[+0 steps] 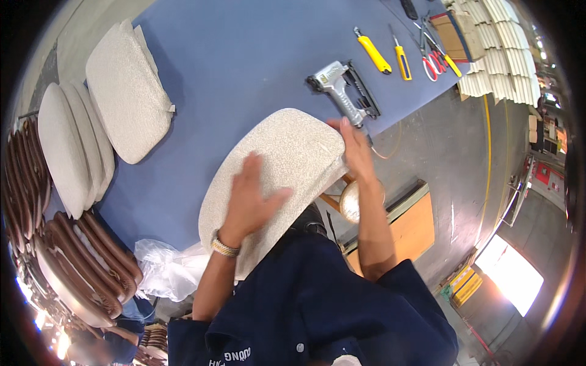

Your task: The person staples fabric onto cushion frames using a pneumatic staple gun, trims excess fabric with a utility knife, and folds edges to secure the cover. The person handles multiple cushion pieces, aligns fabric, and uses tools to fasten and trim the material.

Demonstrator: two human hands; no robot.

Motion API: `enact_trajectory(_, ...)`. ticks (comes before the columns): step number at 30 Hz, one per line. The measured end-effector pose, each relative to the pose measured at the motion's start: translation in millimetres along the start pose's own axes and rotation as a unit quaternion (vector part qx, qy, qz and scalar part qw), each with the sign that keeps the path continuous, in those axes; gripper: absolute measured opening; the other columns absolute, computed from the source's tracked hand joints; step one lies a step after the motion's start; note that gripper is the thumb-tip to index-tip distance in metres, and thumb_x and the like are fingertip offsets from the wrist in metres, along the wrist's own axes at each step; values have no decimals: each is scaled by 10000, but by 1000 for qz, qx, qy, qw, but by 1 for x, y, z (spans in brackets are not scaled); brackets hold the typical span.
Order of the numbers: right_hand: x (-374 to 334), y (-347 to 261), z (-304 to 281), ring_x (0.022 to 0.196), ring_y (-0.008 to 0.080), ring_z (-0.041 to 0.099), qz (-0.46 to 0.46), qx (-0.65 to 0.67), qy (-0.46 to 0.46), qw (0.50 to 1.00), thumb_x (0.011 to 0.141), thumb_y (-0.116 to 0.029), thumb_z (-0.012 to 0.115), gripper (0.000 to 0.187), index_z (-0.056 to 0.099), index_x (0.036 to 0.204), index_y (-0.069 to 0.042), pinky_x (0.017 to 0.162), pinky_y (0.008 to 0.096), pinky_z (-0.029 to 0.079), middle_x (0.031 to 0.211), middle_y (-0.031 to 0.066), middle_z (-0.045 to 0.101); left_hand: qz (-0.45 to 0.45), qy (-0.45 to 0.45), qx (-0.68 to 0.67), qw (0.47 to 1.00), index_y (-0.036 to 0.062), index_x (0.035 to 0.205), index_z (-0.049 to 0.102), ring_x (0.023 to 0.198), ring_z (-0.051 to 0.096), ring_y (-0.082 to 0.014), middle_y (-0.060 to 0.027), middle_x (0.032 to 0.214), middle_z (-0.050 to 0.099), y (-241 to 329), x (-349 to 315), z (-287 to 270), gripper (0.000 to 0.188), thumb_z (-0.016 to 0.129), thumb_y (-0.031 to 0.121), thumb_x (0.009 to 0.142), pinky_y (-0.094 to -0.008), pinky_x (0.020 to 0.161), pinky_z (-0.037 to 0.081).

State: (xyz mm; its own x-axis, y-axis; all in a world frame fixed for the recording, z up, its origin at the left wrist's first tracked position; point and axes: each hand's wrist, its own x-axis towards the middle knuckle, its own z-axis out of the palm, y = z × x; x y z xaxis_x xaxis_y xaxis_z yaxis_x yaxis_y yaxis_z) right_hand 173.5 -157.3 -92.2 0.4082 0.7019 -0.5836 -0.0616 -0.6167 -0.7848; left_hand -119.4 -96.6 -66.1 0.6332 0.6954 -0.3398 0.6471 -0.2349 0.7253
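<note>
While the left hand [246, 204] spreads flat over the top, blurred, its fingers gripping nothing, here's the beige cushion [293, 146], lying aslant at the table's near edge and seemingly jutting out over it! At its right end, the right hand [359, 149] sits against the rim; whether fingers clasp it from beneath, I can't tell.

How will it handle? Light, I'd say, padded and soft on the face, perhaps with a stiff board inside, since that outline holds its curve nicely. Woven-looking cover, so plenty of grip and little slip; hardly fragile, though the fabric could pucker or smudge. Best hold? Both ends, surely, palms at the rim, clear of the loose fabric along its straighter side!

Just beyond lies the staple gun [339, 91], close to the table's [244, 61] right edge, with the yellow cutter [372, 55], yellow screwdriver [401, 63] and red-handled scissors [430, 68] toward the far right corner. Over by the left edge, another beige pad [128, 91] lies beside a leaning beige stack [64, 143]!
</note>
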Motion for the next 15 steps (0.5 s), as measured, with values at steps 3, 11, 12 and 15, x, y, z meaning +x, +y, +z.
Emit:
enact_trajectory(3, -24, 42, 19, 1299, 215, 552, 146, 232, 113, 955, 1107, -512, 486, 677, 567, 1442, 70, 1105, 362, 421, 1448, 165, 609, -54, 117, 61, 990, -76, 1483, 515, 1419, 480, -463, -335, 1528, 484, -86, -60, 7, 748, 685, 458, 987, -499, 1166, 390)
enact_trajectory(11, -31, 72, 20, 1271, 177, 548, -142, 211, 14, 967, 1131, -320, 513, 472, 581, 1435, 35, 1124, 329, 390, 1377, 101, 638, -289, 309, -14, 906, -55, 1421, 606, 1280, 587, -420, -308, 1337, 631, -148, -123, 15, 694, 623, 518, 1030, -473, 1130, 424)
enact_trajectory(12, -28, 76, 23, 1237, 172, 570, -160, 223, 13, 961, 1123, -318, 532, 460, 593, 1427, 22, 1096, 327, 416, 1350, 97, 654, -276, 332, -1, 902, -57, 1416, 609, 1282, 585, -425, -313, 1339, 632, -149, -116, 7, 692, 624, 517, 1030, -476, 1132, 422)
enact_trajectory(15, -29, 82, 20, 1082, 178, 639, -129, 91, -12, 987, 1093, -322, 586, 434, 634, 1397, -16, 975, 336, 489, 1221, 95, 710, -191, 378, 34, 905, -52, 1391, 631, 1302, 574, -453, -331, 1349, 634, -164, -95, -35, 649, 637, 484, 1025, -474, 1145, 413)
